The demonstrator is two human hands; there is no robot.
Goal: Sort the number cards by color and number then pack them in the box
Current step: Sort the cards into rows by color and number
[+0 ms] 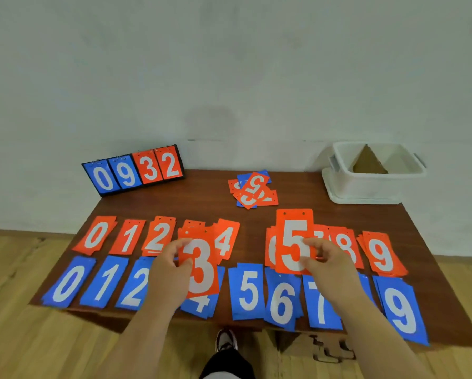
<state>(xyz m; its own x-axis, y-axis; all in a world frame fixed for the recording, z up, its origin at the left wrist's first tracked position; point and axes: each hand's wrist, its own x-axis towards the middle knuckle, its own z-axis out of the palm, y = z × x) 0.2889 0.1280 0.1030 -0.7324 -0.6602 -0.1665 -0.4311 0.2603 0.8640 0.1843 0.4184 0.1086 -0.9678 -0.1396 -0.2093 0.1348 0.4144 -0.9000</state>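
Head view: the red 3 card [202, 269] stands lengthwise, its long axis running from the near edge of the table [207, 198] toward the far edge, leaning slightly left. Its two punched holes are at the far end and its white digit reads upright to the person. The left hand [172, 262] pinches its left edge between thumb and curled fingers, above the table's near-middle. The right hand [326, 262] likewise pinches the right edge of the red 5 card [293, 242], which is upright, holes at the far end, right of the table's centre. Both cards are orange-red with bold white numerals. Below them on the table lie a red row [128, 236] and, nearer the front edge, a blue row [247, 291]. A loose pile [252, 190] sits toward the far edge, and the white box [366, 184] is on the far right corner.
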